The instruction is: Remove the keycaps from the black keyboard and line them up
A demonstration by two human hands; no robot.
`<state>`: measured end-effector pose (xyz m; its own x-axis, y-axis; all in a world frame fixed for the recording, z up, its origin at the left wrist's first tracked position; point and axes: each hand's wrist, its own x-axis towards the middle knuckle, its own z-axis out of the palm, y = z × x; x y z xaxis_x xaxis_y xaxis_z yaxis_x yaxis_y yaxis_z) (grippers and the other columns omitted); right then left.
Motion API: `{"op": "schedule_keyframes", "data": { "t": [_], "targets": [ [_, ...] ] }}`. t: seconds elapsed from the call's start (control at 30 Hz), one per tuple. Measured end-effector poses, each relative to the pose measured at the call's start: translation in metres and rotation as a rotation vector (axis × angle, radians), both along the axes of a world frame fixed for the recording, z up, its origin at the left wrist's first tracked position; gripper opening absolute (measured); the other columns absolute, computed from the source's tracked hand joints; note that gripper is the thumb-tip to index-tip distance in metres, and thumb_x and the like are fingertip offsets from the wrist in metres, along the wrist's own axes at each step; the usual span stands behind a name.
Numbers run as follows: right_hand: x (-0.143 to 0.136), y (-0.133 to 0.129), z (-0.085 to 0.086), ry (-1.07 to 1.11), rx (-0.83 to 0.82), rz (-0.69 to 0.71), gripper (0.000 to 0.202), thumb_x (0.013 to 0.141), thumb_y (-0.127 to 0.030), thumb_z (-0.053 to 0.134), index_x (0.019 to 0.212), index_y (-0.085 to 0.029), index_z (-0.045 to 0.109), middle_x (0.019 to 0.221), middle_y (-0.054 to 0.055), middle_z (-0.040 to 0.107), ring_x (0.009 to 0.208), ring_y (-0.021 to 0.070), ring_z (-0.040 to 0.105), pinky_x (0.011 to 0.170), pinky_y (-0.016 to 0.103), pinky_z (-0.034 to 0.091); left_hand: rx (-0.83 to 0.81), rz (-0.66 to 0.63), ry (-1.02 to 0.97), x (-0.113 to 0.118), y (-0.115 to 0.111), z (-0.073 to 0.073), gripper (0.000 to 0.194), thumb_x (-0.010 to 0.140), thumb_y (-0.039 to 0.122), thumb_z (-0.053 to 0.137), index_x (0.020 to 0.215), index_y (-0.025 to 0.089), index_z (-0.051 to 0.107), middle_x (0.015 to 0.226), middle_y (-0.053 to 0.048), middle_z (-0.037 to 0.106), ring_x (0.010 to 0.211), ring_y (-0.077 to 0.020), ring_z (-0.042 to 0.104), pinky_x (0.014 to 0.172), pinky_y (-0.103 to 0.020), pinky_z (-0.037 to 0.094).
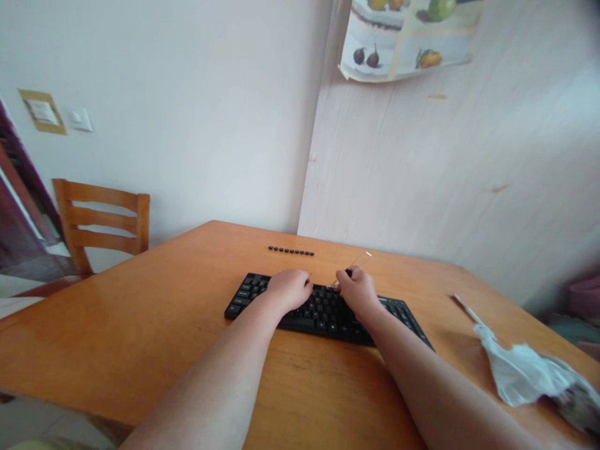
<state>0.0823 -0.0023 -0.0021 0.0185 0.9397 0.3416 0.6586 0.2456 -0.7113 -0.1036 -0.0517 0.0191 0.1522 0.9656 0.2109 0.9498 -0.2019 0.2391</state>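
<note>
A black keyboard (323, 315) lies across the wooden table, tilted slightly down to the right. My left hand (291, 289) rests over its left-middle part, fingers curled in; whatever they hold, if anything, is hidden. Over the keyboard's upper edge, right of the middle, my right hand (359, 289) is closed around a thin wire tool (363, 257). The tool's wire loop sticks up beyond the hand, and its other end reaches down to the top row of keys. Behind the keyboard, several small black keycaps (290, 251) sit in a straight row.
On the table's (187, 294) right side lie a white plastic bag (520, 375) and a thin stick-like item (465, 307). A wooden chair (105, 219) stands beyond the left edge. The wall behind bears a fruit poster (407, 37).
</note>
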Motion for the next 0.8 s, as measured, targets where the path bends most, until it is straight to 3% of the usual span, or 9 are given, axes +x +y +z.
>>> {"op": "schedule_keyframes", "data": {
  "t": [0.13,0.4,0.8],
  "targets": [
    [0.001,0.001,-0.002,0.031,-0.019,0.011,0.029,0.082,-0.038,0.045,0.078,-0.015,0.062,0.060,0.005,0.064,0.056,0.0164,0.057,0.051,0.024,0.035,-0.012,0.002,0.001,0.000,0.000,0.000,0.031,0.088,0.042,0.046,0.092,0.023,0.070,0.094,-0.007,0.071,0.091,-0.0222,0.064,0.078,-0.032,0.048],
    [-0.008,-0.015,0.017,-0.127,-0.026,0.066,0.025,0.083,-0.037,0.048,0.073,-0.017,0.059,0.063,0.005,0.063,0.057,0.0156,0.056,0.054,0.024,0.034,0.016,-0.005,0.025,0.001,0.000,-0.001,0.030,0.088,0.039,0.044,0.089,0.022,0.069,0.092,-0.008,0.071,0.088,-0.0233,0.065,0.075,-0.033,0.049],
    [-0.020,-0.019,0.016,-0.345,0.070,0.100,0.017,0.086,-0.030,0.046,0.084,-0.017,0.058,0.072,0.008,0.064,0.071,0.0196,0.058,0.059,0.026,0.031,-0.003,0.022,0.014,0.005,-0.002,0.001,0.031,0.088,0.037,0.044,0.089,0.020,0.070,0.090,-0.010,0.071,0.087,-0.0247,0.065,0.074,-0.034,0.049]
  ]
}}
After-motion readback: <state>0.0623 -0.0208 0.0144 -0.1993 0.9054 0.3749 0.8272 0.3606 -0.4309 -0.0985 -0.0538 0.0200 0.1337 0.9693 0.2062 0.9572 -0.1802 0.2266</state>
